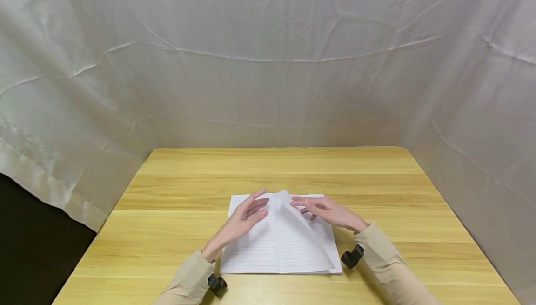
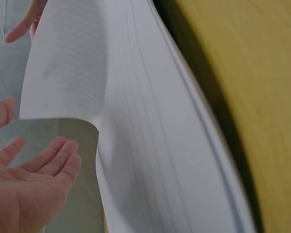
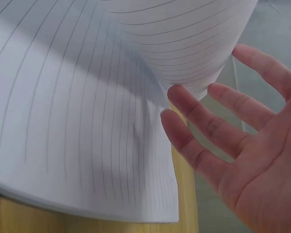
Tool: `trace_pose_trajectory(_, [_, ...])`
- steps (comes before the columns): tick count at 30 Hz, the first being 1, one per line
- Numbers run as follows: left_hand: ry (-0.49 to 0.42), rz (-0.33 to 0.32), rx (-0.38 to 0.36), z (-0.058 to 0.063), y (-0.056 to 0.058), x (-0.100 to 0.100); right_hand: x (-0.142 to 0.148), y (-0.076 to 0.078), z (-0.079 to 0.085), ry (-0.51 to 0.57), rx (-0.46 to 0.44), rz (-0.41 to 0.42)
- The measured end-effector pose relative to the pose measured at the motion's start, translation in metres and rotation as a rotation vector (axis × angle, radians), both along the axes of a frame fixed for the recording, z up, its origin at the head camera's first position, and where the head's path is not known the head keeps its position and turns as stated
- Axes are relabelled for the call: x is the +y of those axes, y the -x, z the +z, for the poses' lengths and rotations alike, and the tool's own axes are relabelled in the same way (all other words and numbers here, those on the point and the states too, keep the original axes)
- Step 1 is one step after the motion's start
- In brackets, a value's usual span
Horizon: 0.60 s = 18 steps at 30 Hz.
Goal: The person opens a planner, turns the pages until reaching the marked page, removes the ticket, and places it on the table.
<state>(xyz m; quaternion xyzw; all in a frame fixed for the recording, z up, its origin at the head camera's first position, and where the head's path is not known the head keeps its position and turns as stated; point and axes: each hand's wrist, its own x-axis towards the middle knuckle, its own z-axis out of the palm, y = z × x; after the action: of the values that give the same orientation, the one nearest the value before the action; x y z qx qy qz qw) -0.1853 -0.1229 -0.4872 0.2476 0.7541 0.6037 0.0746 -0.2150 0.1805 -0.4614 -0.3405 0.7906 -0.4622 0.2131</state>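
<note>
An open notebook (image 1: pixel 251 254) with lined white pages lies on the table. One loose page (image 1: pixel 299 235) of it is lifted and curves up from the middle fold, over the right side. My right hand (image 1: pixel 328 209) is at the upper outer edge of this page. In the right wrist view, extended fingers (image 3: pixel 208 124) touch or nearly touch the raised page (image 3: pixel 184 43). Over the left page hovers my left hand (image 1: pixel 244 219), its fingers spread and holding nothing. The left wrist view has that hand (image 2: pixel 29 189) palm up beside the raised page (image 2: pixel 63 68).
The notebook is near the front of a wood-grain table (image 1: pixel 167 230). Pale cloth (image 1: pixel 268 91) hangs behind the table and on both sides. Black wrist cameras (image 1: pixel 217 285) sit on the beige sleeves (image 1: pixel 184 279). A dark area (image 1: pixel 33 244) shows at the lower left.
</note>
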Motion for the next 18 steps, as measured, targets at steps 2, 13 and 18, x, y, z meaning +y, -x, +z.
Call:
trace_pose_trajectory(2, [-0.004, -0.015, -0.015, 0.001, -0.001, 0.001, -0.002, -0.001, 0.000, -0.004, -0.007, -0.003])
trace_pose_trajectory(13, [0.009, -0.003, -0.003, 0.000, 0.000, 0.002, -0.014, -0.004, 0.001, -0.033, -0.002, -0.015])
trace_pose_trajectory(18, [0.065, 0.038, -0.010, -0.002, 0.001, 0.001, -0.014, -0.003, -0.003, -0.032, 0.013, -0.016])
